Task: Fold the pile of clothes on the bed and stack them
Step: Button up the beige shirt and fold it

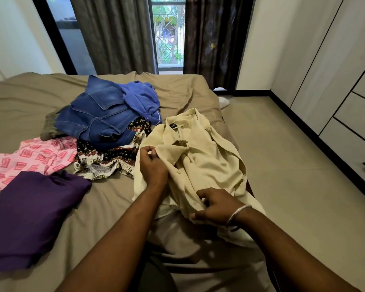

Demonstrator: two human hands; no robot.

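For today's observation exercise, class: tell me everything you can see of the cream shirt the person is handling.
The cream shirt is pale yellowish, of thin, soft-looking woven cloth, with a collar and a small dark label inside the neck. It lies crumpled and unfolded on the bed's near right edge, beside the patterned garment. The left hand pinches its front edge; the right hand grips a bunched fold lower down. Its lower part hangs toward the person.

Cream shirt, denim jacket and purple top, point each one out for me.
Cream shirt (207,165): head view, on its front panel between the hands.
Denim jacket (97,114): head view, on its chest panel atop the pile.
Purple top (30,216): head view, on the middle of the flat cloth.
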